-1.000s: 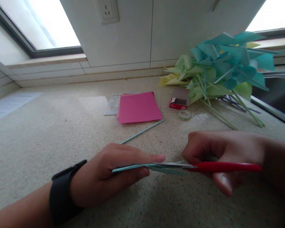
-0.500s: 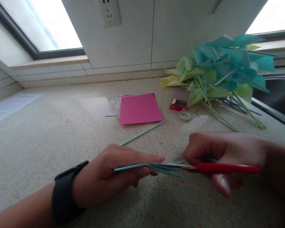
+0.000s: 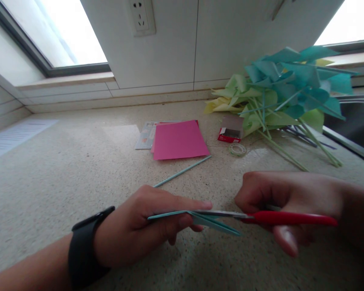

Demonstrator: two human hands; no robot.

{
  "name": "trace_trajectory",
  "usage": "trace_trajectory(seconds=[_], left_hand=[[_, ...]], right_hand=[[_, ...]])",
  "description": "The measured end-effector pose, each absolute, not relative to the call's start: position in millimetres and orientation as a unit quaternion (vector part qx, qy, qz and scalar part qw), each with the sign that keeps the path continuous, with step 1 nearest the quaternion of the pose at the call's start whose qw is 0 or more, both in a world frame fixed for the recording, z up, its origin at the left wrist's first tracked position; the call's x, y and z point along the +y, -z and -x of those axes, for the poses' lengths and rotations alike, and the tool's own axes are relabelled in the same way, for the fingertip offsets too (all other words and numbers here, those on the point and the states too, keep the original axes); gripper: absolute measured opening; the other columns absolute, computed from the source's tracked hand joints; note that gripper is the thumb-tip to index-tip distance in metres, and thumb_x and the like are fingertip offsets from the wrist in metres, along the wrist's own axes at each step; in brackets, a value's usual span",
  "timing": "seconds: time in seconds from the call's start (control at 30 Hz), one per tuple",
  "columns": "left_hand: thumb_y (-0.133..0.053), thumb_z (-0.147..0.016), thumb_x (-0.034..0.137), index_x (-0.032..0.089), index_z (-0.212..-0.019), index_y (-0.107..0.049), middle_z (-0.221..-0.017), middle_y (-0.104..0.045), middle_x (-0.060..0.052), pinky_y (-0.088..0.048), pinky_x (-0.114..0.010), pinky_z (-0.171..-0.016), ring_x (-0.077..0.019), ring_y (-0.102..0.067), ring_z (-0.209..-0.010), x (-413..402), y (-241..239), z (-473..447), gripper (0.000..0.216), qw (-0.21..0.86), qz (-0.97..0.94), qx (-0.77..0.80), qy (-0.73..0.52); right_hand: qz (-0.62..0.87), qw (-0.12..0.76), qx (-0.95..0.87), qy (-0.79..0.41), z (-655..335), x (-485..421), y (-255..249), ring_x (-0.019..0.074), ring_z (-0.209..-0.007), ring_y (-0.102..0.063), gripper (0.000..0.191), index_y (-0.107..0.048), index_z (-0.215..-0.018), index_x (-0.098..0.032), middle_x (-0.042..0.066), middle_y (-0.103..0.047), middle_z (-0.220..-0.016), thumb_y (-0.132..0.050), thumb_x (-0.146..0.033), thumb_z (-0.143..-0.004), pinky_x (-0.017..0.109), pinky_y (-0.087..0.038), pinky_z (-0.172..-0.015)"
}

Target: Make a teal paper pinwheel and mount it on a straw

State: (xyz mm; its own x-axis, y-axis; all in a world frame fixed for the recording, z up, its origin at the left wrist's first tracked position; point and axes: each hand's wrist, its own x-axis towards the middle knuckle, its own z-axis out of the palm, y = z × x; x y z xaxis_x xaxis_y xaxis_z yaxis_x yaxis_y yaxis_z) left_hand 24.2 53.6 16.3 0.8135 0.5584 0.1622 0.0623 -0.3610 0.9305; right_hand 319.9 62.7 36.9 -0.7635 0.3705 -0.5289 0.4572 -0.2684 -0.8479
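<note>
My left hand (image 3: 151,222), with a dark watch on its wrist, pinches a folded piece of light-blue paper (image 3: 216,224) between thumb and fingers. The paper is seen nearly edge-on, and its free end points right and slightly down. My right hand (image 3: 279,198) grips a pair of scissors (image 3: 286,217) with red handles. Their blades reach left along the paper's upper side to just beneath my left index finger. The blade tips are hard to make out there.
Behind my hands lie a pale-blue paper stick (image 3: 182,171) and pink paper sheets (image 3: 180,139). A small red box (image 3: 229,134) and a tape roll (image 3: 237,150) sit to their right. Blue and green paper flowers (image 3: 291,85) lie beside the sink (image 3: 352,117). A printed sheet (image 3: 18,135) is far left.
The thin paper strip that stuck out above the blades no longer shows. The paper's free end has dropped lower, away from the blades. Both hands look slightly lower in view.
</note>
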Motion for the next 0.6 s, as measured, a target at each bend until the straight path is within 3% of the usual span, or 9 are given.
trace_trajectory(seconds=[0.3, 0.6], left_hand=[[-0.054, -0.100, 0.014, 0.014, -0.134, -0.066, -0.098, -0.080, -0.009, -0.052, -0.018, -0.067, -0.0099, -0.067, -0.068, 53.1, -21.9, -28.0, 0.036, 0.493, -0.821, 0.170, -0.233], [-0.052, -0.102, 0.020, 0.012, -0.133, -0.067, -0.087, -0.077, -0.009, -0.051, -0.022, -0.064, -0.0127, -0.064, -0.065, 52.9, -22.5, -30.7, 0.035, 0.513, -0.811, 0.179, -0.214]], right_hand=[[-0.341, 0.034, 0.607, 0.717, -317.9, 59.5, -35.3, 0.0105, -0.043, -0.050, 0.054, -0.063, -0.068, -0.019, -0.006, -0.055, -0.053, -0.079, -0.071, -0.066, 0.021, -0.040, -0.039], [-0.349, 0.070, 0.610, 0.708, -315.8, 63.0, -38.5, 0.0103, -0.046, -0.053, 0.052, -0.059, -0.066, -0.018, -0.005, -0.059, -0.055, -0.082, -0.064, -0.068, 0.021, -0.037, -0.041]])
